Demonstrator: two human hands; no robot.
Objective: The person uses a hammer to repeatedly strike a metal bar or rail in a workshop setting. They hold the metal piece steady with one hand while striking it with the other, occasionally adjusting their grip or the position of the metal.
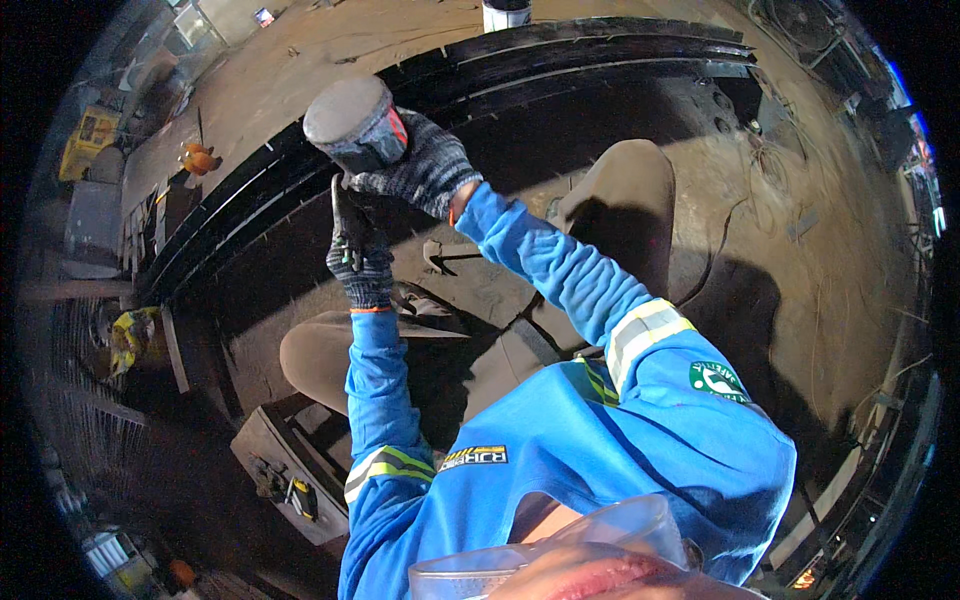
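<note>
My right hand, in a grey knit glove, is wrapped round a cylindrical can with a dark side, a red stripe and a dull grey round end. The can is tilted, its grey end facing up and away to the left. Just below it is my left hand, in a similar glove with dark fingers. Its fingers are stretched upward, their tips close to the can's lower edge; whether they touch it I cannot tell. Both hands are above the near side of long dark metal beams.
A white bucket stands beyond the beams. An orange object lies at the left, near a yellow machine. Below my left arm is a wooden box-like stand bearing a yellow-and-black tool. Cable runs across the floor at right.
</note>
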